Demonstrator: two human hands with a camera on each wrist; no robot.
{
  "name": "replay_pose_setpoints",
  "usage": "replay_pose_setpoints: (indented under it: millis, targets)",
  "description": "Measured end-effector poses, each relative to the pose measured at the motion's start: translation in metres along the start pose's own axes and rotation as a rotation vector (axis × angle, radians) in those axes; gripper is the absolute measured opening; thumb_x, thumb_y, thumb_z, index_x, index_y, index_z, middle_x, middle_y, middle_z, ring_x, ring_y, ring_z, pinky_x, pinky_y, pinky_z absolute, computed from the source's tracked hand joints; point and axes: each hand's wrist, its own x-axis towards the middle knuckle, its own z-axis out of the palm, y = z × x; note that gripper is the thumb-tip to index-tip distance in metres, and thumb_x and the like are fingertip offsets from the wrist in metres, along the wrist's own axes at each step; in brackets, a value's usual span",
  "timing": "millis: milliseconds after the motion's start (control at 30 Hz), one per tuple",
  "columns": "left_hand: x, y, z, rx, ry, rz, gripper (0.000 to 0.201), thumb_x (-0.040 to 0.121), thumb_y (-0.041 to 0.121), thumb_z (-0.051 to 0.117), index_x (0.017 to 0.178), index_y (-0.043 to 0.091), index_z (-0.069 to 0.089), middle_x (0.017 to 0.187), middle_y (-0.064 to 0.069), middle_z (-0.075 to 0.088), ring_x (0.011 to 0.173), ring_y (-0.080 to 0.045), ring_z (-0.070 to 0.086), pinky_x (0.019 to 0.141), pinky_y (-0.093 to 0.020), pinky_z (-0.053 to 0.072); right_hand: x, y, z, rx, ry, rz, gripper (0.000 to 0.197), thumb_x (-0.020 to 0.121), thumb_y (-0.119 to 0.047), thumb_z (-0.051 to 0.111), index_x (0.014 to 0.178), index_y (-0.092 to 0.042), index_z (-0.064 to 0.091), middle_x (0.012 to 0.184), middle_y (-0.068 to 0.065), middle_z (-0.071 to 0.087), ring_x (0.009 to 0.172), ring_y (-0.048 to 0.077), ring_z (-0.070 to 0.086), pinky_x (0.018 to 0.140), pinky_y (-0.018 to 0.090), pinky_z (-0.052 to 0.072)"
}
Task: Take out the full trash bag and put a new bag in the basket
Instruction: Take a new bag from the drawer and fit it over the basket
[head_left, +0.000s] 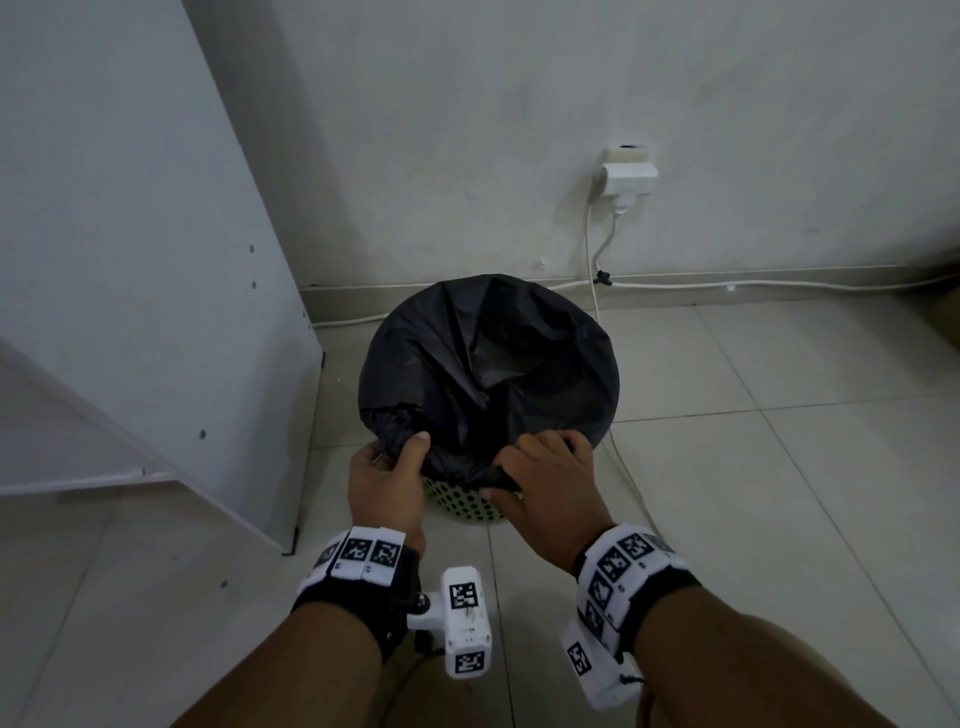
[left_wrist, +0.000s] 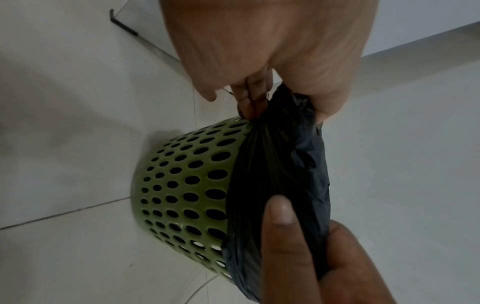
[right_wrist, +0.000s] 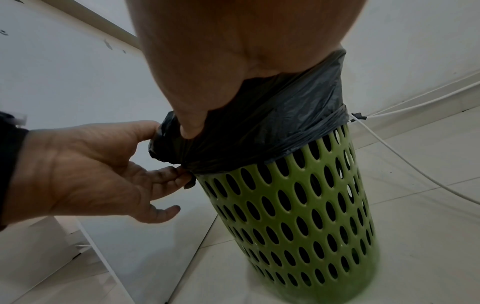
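Pale tiled floor (head_left: 727, 467) by a white wall w/ a socket (head_left: 629, 174) and white cord (head_left: 592, 249); white cabinet panel (head_left: 130, 260) at left. Green perforated plastic basket (right_wrist: 298, 216) stands upright on the floor, black plastic trash bag (head_left: 467, 364) folded over its rim. Left hand (head_left: 384, 483) pinches the bag's near-left edge, thumb on top. Right hand (head_left: 550, 483) grips bunched bag at the near-right rim.
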Motion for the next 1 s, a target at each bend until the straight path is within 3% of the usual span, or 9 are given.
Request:
replay_pose_setpoints:
  millis: [167,233,333,400,467,567,767,867,1000]
  targets:
    - [-0.005,0.003,-0.002,-0.004,-0.039,0.032,0.038,0.084,0.025,0.079,0.115,0.006,0.067,0.1,0.001,0.072,0.082,-0.004,0.066,0.064,-0.016,0.048,0.002,0.001,-0.001,0.011,-0.019,0.019,0.028,0.081,-0.056,0.053,0.087,-0.03,0.059,0.083,-0.01,0.054,0.087,0.019,0.053,0.092,0.039,0.033]
    - [-0.011,0.003,-0.001,0.019,-0.027,0.029,0.029,0.083,0.027,0.079,0.103,0.008,0.07,0.088,0.003,0.071,0.072,-0.005,0.063,0.061,-0.017,0.047,0.002,0.001,-0.001,0.01,-0.025,0.021,0.029,0.081,-0.057,0.052,0.088,-0.03,0.06,0.083,-0.01,0.054,0.088,0.019,0.053,0.093,0.039,0.032]
    - [-0.011,0.005,-0.001,0.076,-0.015,0.051,0.011,0.083,0.025,0.079,0.079,0.02,0.07,0.066,0.015,0.07,0.061,0.005,0.062,0.058,-0.018,0.046,0.002,0.001,-0.002,0.011,-0.022,0.023,0.029,0.08,-0.057,0.052,0.088,-0.03,0.06,0.083,-0.01,0.054,0.088,0.019,0.054,0.094,0.039,0.031]
    - [-0.011,0.007,-0.001,0.089,-0.02,0.049,0.011,0.084,0.027,0.079,0.085,0.017,0.073,0.078,0.01,0.074,0.07,0.0,0.064,0.062,-0.02,0.046,0.002,0.001,-0.002,0.013,-0.019,0.021,0.029,0.08,-0.057,0.052,0.088,-0.03,0.06,0.082,-0.011,0.054,0.087,0.018,0.054,0.094,0.038,0.03]
    - [-0.012,0.008,-0.002,0.082,-0.016,0.048,0.026,0.084,0.028,0.078,0.103,0.011,0.075,0.095,0.0,0.075,0.083,-0.007,0.066,0.064,-0.021,0.048,0.002,0.001,-0.002,0.014,-0.017,0.022,0.029,0.08,-0.057,0.052,0.088,-0.03,0.06,0.082,-0.011,0.054,0.088,0.018,0.054,0.095,0.038,0.03]
    - [-0.012,0.008,-0.002,0.073,-0.018,0.053,0.031,0.086,0.026,0.077,0.11,0.007,0.074,0.101,-0.006,0.074,0.084,-0.012,0.066,0.064,-0.021,0.048,0.001,0.0,-0.001,0.02,-0.007,0.017,0.029,0.08,-0.057,0.054,0.087,-0.03,0.059,0.082,-0.011,0.054,0.087,0.018,0.053,0.094,0.038,0.031]
    - [-0.004,0.004,-0.004,0.187,-0.001,0.06,0.025,0.084,0.032,0.075,0.086,0.007,0.075,0.08,-0.006,0.072,0.075,-0.021,0.065,0.061,-0.025,0.044,0.001,0.001,0.0,0.022,0.008,0.008,0.029,0.079,-0.057,0.057,0.085,-0.029,0.058,0.08,-0.01,0.053,0.085,0.019,0.053,0.093,0.039,0.032]
    - [-0.003,0.003,-0.004,0.223,0.003,0.039,0.036,0.084,0.032,0.075,0.063,0.005,0.063,0.06,-0.005,0.058,0.061,-0.02,0.052,0.058,-0.027,0.038,0.002,0.001,-0.001,0.011,0.004,0.007,0.029,0.079,-0.057,0.056,0.085,-0.029,0.058,0.08,-0.01,0.053,0.085,0.018,0.053,0.093,0.038,0.031]
    - [-0.008,0.005,-0.004,0.211,-0.004,0.043,0.032,0.086,0.034,0.074,0.067,0.01,0.066,0.062,-0.002,0.061,0.06,-0.015,0.053,0.054,-0.024,0.038,0.002,0.002,-0.001,0.019,0.001,0.002,0.029,0.079,-0.057,0.055,0.086,-0.028,0.059,0.081,-0.01,0.054,0.085,0.019,0.053,0.093,0.039,0.033]
